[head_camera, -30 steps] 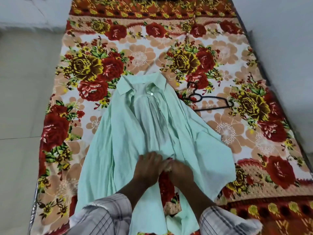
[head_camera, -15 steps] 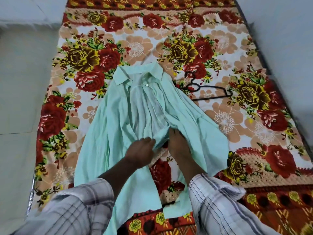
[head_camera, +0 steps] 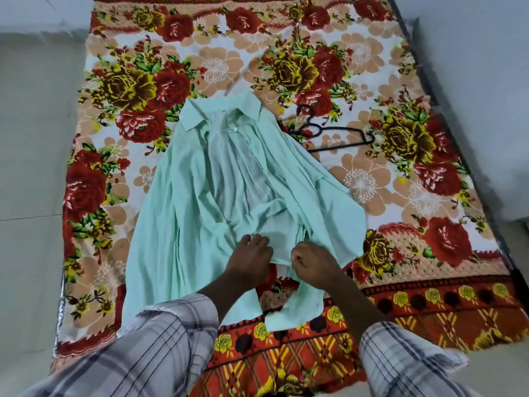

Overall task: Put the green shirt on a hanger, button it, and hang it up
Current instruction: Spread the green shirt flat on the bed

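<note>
Floral bedsheet [head_camera: 386, 190] of red and yellow roses over a bed; pale tiled floor [head_camera: 31, 167] alongside.

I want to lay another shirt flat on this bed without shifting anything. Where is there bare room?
The widest bare sheet is beyond the green shirt's collar, toward the far edge of the bed. A narrower strip lies right of the black hanger. The near middle is crowded by shirt, left hand and right hand.

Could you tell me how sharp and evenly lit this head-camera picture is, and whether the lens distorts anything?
Head view: soft, even light, no glare or hard shadows; the green shirt and black hanger are fairly sharp; the bed edges splay from wide-angle distortion; the checked sleeves at the bottom look smeared.
</note>
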